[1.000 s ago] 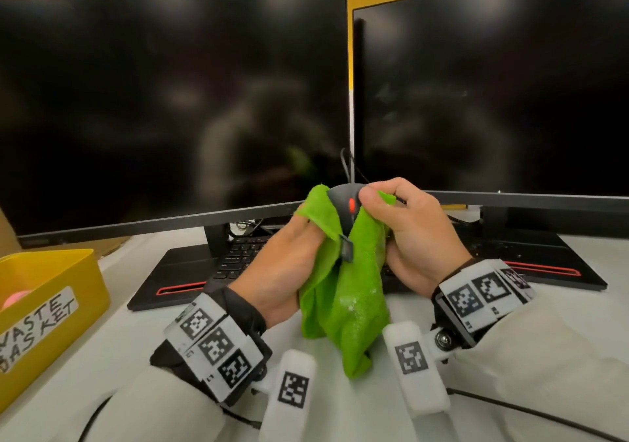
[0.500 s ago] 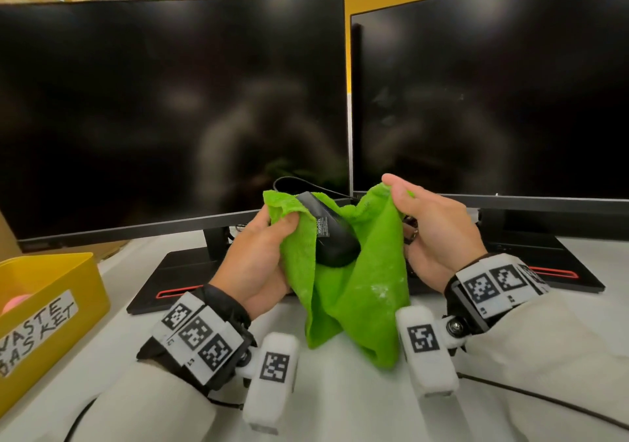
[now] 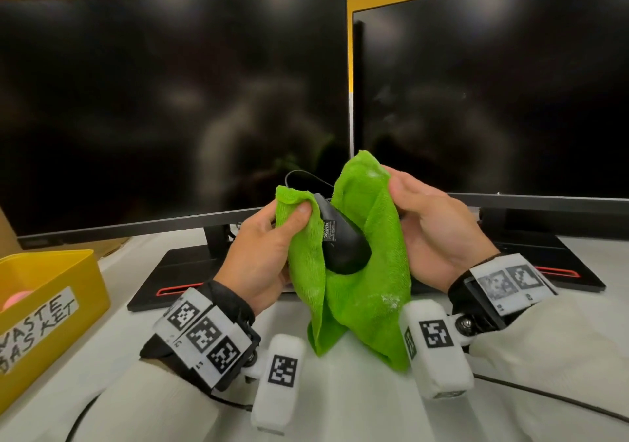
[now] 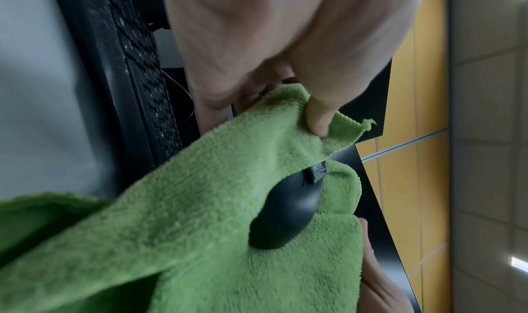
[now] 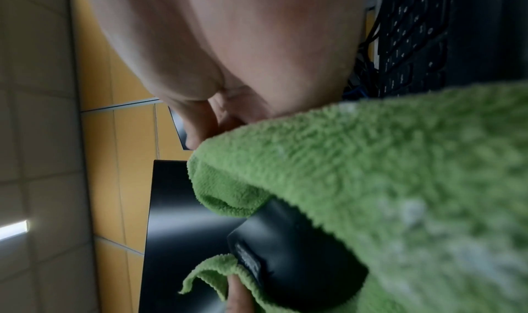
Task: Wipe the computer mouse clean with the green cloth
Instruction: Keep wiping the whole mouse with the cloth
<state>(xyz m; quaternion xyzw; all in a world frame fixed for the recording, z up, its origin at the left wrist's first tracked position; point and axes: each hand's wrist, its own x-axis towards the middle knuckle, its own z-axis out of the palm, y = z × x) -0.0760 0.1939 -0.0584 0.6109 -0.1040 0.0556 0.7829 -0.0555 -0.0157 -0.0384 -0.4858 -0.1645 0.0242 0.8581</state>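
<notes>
Together, held above the desk: left hand pinching the green cloth with thumb on top; right hand gripping its far fold, cradling the mouse between.

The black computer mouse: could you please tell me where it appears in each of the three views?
Head: the black computer mouse sits centre frame, cradled in the green terry cloth between both hands.
Left wrist: mouse right of centre, low, nested in cloth.
Right wrist: mouse at bottom centre, under the cloth's fold.
Shared landmark: the label on its underside.
</notes>
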